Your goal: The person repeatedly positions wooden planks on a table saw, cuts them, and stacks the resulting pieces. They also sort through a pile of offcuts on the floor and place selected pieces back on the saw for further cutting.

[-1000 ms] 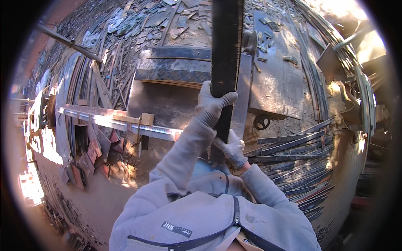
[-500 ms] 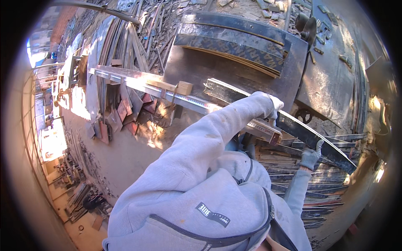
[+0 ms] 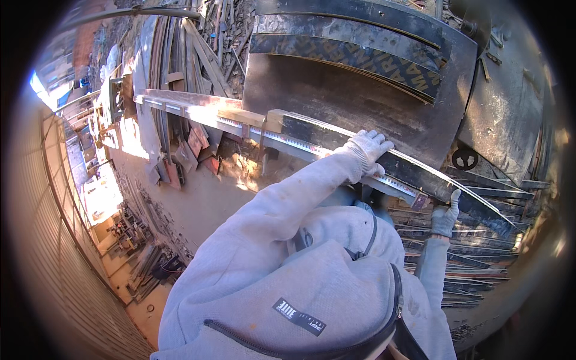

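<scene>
Black board [image 3: 413, 176] under left grip [image 3: 368, 152], in right grip [image 3: 446, 215].

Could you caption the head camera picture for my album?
Gloved left hand and right hand hold a long black board beside a ruler-marked metal rail.

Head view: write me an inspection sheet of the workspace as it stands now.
Surface: dark, dusty table with patterned panel pieces along its far side.
Job's things: black strip lies alongside a marked metal rail; its left end is at a wooden block, contact unclear.
Clutter: thin strips piled at right; offcuts at left.
Grippers: gloved left hand lies over the strip, grip unclear; gloved right hand holds it farther right, fingers partly hidden.
Cables: nothing seen.
Surroundings: ribbed wall at far left; handwheel right of the table.
</scene>
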`<move>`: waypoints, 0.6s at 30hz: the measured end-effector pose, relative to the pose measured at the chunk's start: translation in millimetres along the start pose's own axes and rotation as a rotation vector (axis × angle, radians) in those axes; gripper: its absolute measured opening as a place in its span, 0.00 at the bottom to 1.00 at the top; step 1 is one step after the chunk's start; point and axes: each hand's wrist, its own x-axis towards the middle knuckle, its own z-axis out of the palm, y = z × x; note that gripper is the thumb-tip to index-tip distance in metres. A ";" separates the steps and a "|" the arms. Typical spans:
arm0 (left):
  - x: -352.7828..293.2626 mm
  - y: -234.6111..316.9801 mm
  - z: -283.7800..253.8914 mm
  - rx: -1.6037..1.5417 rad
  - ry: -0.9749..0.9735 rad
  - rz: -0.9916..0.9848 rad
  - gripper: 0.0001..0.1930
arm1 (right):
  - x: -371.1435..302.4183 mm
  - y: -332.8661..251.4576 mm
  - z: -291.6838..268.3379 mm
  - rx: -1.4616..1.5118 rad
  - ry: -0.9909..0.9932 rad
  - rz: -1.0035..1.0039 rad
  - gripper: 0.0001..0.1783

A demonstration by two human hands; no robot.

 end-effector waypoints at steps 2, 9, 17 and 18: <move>-0.6 -5.5 1.3 -0.018 -0.013 0.003 0.42 | -3.1 1.8 0.6 -0.044 -0.005 -0.014 0.36; -6.3 -25.6 21.7 -0.170 0.248 0.100 0.32 | -16.9 12.6 18.5 -0.125 0.067 -0.019 0.35; -5.4 -32.6 27.1 -0.052 0.129 0.081 0.35 | -90.1 -71.5 46.7 -1.908 0.321 -0.440 0.46; -6.6 -32.7 26.5 -0.054 0.114 0.074 0.35 | -92.2 -79.5 50.8 -2.130 0.050 -0.703 0.58</move>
